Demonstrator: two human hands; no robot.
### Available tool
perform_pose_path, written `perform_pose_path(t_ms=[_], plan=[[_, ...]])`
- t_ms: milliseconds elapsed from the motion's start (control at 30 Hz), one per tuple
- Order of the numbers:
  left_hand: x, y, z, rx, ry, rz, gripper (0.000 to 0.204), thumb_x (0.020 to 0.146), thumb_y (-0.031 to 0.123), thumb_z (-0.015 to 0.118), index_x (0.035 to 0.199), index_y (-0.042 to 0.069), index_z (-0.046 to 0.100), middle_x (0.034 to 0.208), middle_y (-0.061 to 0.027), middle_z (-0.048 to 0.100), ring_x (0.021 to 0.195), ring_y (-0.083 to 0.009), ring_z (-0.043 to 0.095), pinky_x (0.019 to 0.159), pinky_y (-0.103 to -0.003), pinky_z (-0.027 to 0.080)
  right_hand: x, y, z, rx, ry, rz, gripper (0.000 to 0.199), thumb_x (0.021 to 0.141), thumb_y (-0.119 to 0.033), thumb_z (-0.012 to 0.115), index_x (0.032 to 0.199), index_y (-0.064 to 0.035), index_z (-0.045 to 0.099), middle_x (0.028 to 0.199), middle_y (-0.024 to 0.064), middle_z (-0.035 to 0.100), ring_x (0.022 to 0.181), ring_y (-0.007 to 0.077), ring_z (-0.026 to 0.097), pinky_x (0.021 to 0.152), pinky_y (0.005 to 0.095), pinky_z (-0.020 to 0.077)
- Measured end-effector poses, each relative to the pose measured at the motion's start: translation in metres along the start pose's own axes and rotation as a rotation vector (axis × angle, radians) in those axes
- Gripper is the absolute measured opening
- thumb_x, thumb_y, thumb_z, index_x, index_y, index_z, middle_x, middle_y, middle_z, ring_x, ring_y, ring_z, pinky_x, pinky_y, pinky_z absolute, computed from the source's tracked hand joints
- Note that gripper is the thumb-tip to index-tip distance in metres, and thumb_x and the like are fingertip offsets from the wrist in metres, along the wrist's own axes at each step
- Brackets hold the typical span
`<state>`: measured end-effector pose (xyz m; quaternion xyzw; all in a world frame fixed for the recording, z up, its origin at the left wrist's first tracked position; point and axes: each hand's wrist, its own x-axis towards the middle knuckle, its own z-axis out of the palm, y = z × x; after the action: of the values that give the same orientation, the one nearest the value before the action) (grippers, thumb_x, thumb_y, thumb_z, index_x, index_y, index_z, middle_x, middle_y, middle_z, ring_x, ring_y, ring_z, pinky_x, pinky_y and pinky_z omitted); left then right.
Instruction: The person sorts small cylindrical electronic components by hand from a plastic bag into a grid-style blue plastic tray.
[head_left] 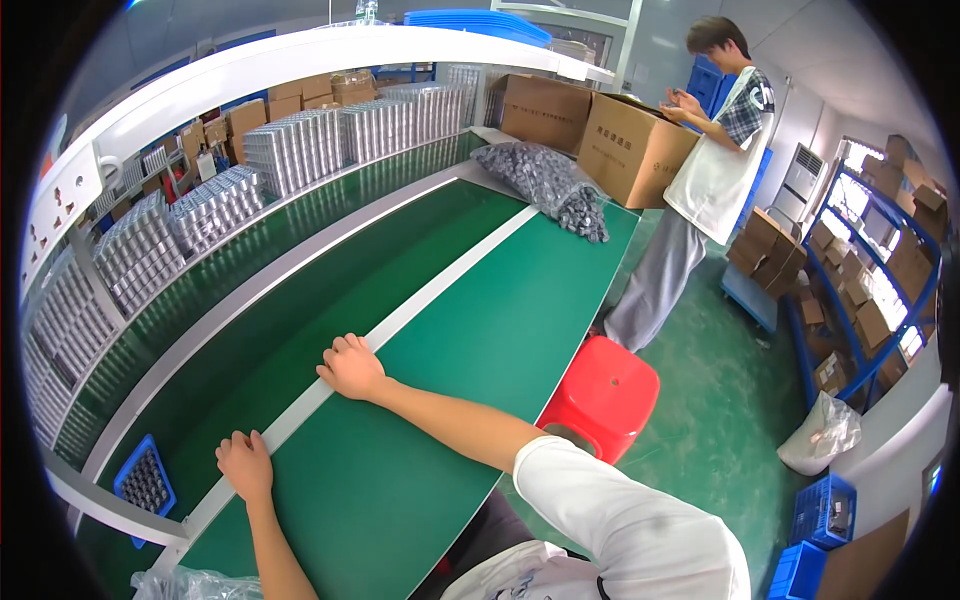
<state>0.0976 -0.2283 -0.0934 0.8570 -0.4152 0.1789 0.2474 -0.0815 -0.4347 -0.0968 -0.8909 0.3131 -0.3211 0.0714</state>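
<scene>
Both my hands are at the long white rail (440, 285) that runs along the green work table (480, 330). My left hand (245, 466) rests on the rail nearer to me, its fingers bent over the far edge. Farther along, my right hand (351, 368) lies on the same rail with its fingers curled over it; the fingertips of both are hidden. Beyond the left hand, a blue tray (167, 488) of small dark metallic parts sits on the dark green strip past the rail. A clear plastic bag (535, 180) spills many small dark parts at the table's far end.
A person (720, 130) stands beside a large carton (635, 150), hands raised over it. A red stool (605, 390) stands right of the table. Stacked silvery cylinders (295, 143) line the far side. Blue shelving (855, 270) holds cartons; crumpled plastic (195, 584) lies at the near edge.
</scene>
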Motion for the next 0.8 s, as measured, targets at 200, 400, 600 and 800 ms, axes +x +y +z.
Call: perform_pose_path(t_ms=[200,400,600,800], plan=[[0.003,-0.009,0.002,-0.017,-0.016,0.022,0.025,0.090,0.026,0.061,0.079,0.004,0.058,0.084,-0.0127,0.058,0.087,-0.0338,0.054,0.078,-0.048,0.043,0.003,-0.004,-0.003,-0.074,-0.074,-0.002,0.037,0.091,-0.038,0.054,0.095,-0.0034,0.068,0.100,0.0149,0.061,0.102,0.0312,0.052,0.094,0.0420,0.0405],[0.007,-0.010,0.003,0.008,-0.065,-0.004,0.028,0.092,0.029,0.058,0.081,0.004,0.060,0.088,-0.0136,0.060,0.091,-0.0346,0.055,0.080,-0.048,0.044,0.006,-0.010,-0.010,-0.121,-0.179,0.033,0.044,0.094,-0.043,0.049,0.104,-0.0040,0.067,0.109,0.0150,0.061,0.108,0.0312,0.051,0.097,0.0430,0.0396],[0.005,-0.007,0.006,0.031,-0.021,0.011,0.032,0.093,0.032,0.055,0.081,0.003,0.061,0.087,-0.0153,0.061,0.090,-0.0366,0.057,0.080,-0.050,0.045,0.006,-0.015,-0.016,-0.154,-0.215,0.071,0.049,0.095,-0.046,0.047,0.109,-0.0034,0.065,0.115,0.0141,0.060,0.113,0.0295,0.050,0.100,0.0423,0.0383],[0.005,-0.004,0.007,0.095,-0.079,-0.017,0.030,0.093,0.032,0.053,0.091,0.004,0.063,0.096,-0.0155,0.062,0.097,-0.0355,0.056,0.085,-0.049,0.044,0.004,-0.018,-0.022,-0.137,-0.237,0.111,0.050,0.096,-0.047,0.045,0.113,-0.0037,0.064,0.120,0.0138,0.057,0.119,0.0287,0.047,0.104,0.0411,0.0362]])
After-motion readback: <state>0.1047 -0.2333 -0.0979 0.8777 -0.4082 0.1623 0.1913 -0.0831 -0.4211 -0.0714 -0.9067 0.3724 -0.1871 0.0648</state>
